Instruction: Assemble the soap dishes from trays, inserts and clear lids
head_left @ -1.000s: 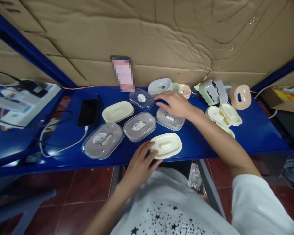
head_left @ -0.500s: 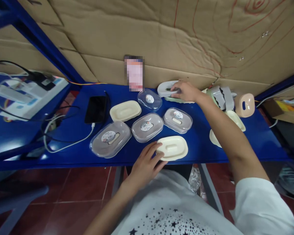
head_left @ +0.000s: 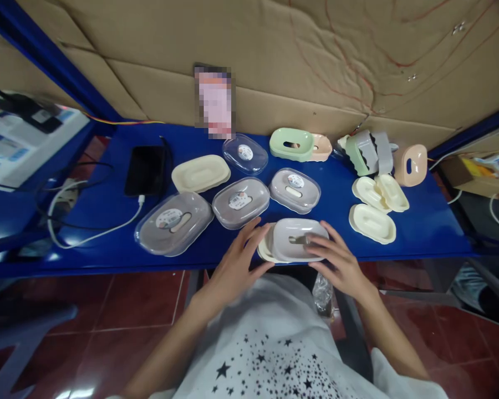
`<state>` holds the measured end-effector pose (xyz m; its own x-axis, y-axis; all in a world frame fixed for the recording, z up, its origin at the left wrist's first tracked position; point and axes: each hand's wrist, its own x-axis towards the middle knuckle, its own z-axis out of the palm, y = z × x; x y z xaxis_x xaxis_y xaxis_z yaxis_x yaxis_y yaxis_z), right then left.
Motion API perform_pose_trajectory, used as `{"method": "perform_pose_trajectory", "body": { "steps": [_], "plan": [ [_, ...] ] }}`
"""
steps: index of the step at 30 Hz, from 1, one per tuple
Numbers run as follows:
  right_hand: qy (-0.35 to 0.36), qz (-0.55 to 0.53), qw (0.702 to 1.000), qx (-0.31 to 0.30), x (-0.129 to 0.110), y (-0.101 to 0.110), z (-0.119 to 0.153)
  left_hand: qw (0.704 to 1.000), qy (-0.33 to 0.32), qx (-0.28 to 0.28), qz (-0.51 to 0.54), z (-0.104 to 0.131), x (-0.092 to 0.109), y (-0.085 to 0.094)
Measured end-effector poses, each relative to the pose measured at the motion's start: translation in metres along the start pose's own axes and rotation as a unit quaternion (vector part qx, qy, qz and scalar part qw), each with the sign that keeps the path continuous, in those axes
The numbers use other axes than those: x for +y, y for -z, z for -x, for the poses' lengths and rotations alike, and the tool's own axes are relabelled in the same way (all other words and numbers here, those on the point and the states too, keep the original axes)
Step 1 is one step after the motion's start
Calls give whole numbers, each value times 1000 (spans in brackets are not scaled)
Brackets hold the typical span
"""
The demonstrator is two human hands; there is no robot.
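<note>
At the table's front edge, a light grey oval soap dish tray (head_left: 301,228) with a slot in its middle lies over a cream soap dish base (head_left: 266,246), shifted to its right. My right hand (head_left: 339,263) grips the grey tray at its right end, some fingers reaching inside. Round the left end of the cream base curls my left hand (head_left: 241,257), thumb on the near side and fingers on the far side. Just behind are soap dishes with clear lids and round labels: one in the middle (head_left: 241,204), one to the right (head_left: 295,191), one to the left (head_left: 173,224).
A loose clear lid (head_left: 245,155) and another cream base (head_left: 200,173) lie farther back. Green (head_left: 280,141) and peach trays (head_left: 322,147) rest against the cardboard wall. Several cream bases (head_left: 372,223) and a grey tray pile (head_left: 382,155) are at right. A cabled phone (head_left: 144,170) lies left.
My right hand has come from the back of the table to the front edge, bringing the grey tray over the cream base. My left hand stays at the base's left end.
</note>
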<state>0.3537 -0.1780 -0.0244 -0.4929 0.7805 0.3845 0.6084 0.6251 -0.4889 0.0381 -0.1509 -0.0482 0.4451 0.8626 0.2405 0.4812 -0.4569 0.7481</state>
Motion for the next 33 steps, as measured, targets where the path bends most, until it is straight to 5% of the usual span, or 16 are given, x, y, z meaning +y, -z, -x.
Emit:
{"method": "perform_pose_trajectory", "body": {
  "steps": [9,13,18,20,26,30,33],
  "plan": [
    [53,114,991,-47,-18,-27,-20,991,-82,8,-105,2,-2,-3],
    [97,110,987,-60,-12,-10,-34,987,-99,-3,-128,2,-1,-4],
    [51,141,987,51,29,45,-116,992,-57,-42,-101,2,5,3],
    [39,144,989,22,45,51,-165,995,-33,-46,-80,3,7,5],
    [-46,233,961,-143,59,-12,-272,997,-21,-33,-61,5,7,3],
    [-63,255,950,-167,54,-50,-291,997,-25,-30,-69,6,7,1],
    [-56,255,947,-186,53,-56,-296,997,-20,-33,-70,6,7,1]
  ]
}}
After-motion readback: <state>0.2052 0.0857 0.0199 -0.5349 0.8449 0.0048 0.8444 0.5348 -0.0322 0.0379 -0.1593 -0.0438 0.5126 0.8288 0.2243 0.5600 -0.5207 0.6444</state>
